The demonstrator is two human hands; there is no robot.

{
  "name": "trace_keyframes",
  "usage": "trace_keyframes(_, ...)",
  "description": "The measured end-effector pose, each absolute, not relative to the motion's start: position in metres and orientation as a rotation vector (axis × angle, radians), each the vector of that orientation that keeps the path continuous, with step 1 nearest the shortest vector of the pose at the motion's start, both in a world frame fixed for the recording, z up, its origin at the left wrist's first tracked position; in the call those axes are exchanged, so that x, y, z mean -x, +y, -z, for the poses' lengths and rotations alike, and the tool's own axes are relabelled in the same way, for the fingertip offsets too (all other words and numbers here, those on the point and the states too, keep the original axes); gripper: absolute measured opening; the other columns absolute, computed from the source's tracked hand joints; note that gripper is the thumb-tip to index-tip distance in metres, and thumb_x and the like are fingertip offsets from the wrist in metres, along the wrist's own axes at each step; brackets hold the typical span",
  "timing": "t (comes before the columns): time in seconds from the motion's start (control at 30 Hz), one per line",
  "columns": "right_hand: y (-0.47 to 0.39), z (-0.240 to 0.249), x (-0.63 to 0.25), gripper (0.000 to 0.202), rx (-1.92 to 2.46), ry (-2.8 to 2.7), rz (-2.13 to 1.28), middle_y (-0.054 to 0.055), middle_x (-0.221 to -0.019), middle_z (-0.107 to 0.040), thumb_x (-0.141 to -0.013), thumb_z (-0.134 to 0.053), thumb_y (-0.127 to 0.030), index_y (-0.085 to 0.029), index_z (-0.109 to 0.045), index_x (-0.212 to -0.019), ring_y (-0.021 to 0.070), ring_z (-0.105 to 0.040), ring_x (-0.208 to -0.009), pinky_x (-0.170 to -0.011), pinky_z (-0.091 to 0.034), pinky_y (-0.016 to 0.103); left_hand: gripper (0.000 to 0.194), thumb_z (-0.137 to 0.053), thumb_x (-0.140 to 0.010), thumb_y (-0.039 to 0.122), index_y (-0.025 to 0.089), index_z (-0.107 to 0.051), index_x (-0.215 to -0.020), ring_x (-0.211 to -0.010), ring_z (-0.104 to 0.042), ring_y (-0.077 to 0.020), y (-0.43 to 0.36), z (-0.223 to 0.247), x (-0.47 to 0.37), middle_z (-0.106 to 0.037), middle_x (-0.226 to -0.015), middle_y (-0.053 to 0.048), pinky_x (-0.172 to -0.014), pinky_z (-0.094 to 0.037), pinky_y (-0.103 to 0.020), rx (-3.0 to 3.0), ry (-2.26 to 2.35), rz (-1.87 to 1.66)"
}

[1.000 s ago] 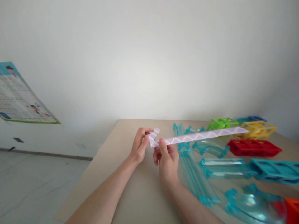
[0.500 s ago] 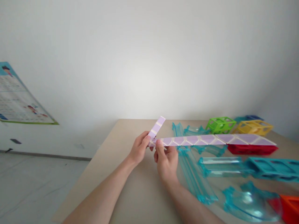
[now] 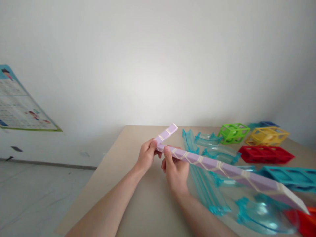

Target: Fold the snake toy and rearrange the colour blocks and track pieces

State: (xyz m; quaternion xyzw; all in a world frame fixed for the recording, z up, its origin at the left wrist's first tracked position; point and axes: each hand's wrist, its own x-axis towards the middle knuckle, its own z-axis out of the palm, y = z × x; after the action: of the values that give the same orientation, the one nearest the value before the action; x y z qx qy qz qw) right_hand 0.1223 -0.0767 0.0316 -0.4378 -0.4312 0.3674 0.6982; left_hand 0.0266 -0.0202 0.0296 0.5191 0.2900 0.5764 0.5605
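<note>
A lavender-and-white twisting snake puzzle (image 3: 227, 169) is held above the table, bent sharply near its left end. My left hand (image 3: 146, 155) pinches the bend between thumb and fingers, with a short section sticking up and to the right. Close beside it, my right hand (image 3: 176, 171) grips the start of the long section, thumb on top and fingers underneath. From there the long section slants down to the right, over clear teal track pieces. Some fingers of both hands are hidden behind the puzzle.
On the table (image 3: 111, 177), a clear teal straight track (image 3: 209, 191) and a round teal piece (image 3: 266, 214) lie at right. Behind are a red frame block (image 3: 266, 154), a green one (image 3: 233, 133) and a yellow one (image 3: 268, 135). A wall stands along the back.
The puzzle's long section has swung from nearly level to slanting down right, its far end coming lower and nearer. The short section now leans further right. Both hands stay in almost the same place.
</note>
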Motion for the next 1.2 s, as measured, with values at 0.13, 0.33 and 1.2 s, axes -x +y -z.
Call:
trace_keyframes(0.13,-0.0753,-0.032,-0.1255,0.034,1.033,-1.025,-0.76,-0.002,-0.052,-0.054,-0.085,-0.06,-0.047,-0.014,-0.062,-0.086,0.0114,-0.049,-0.044,-0.041,-0.036,0.022,0.044,-0.062,-0.078,0.057,0.014,-0.056,-0.072,-0.055,-0.05,-0.0105,-0.0194,-0.0289,-0.0254,-0.052,-0.064,0.001,-0.053,-0.044,-0.024,-1.256,0.671,-1.369)
trace_keyframes(0.33,-0.077,-0.0343,-0.1247,0.042,1.083,-1.033,-0.759,-0.001,-0.048,-0.054,-0.086,-0.056,-0.051,-0.014,-0.06,-0.067,0.011,-0.049,-0.041,-0.042,-0.036,0.022,0.042,-0.059,-0.081,0.055,0.014,-0.059,-0.079,-0.056,-0.049,-0.0109,-0.0215,-0.0293,-0.0245,-0.051,-0.065,0.0,-0.051,-0.041,-0.023,-1.282,0.619,-1.384)
trace_keyframes(1.2,-0.0691,-0.0321,-0.1261,0.031,1.191,-1.154,-0.559,0.0,-0.056,-0.061,-0.079,-0.065,-0.047,-0.016,-0.067,-0.079,0.0142,-0.054,-0.049,-0.049,-0.041,0.027,0.041,-0.058,-0.083,0.051,0.015,-0.053,-0.065,-0.051,-0.043,-0.0084,-0.0226,-0.0273,-0.0286,-0.047,-0.058,0.003,-0.049,-0.034,-0.021,-1.293,0.736,-1.493)
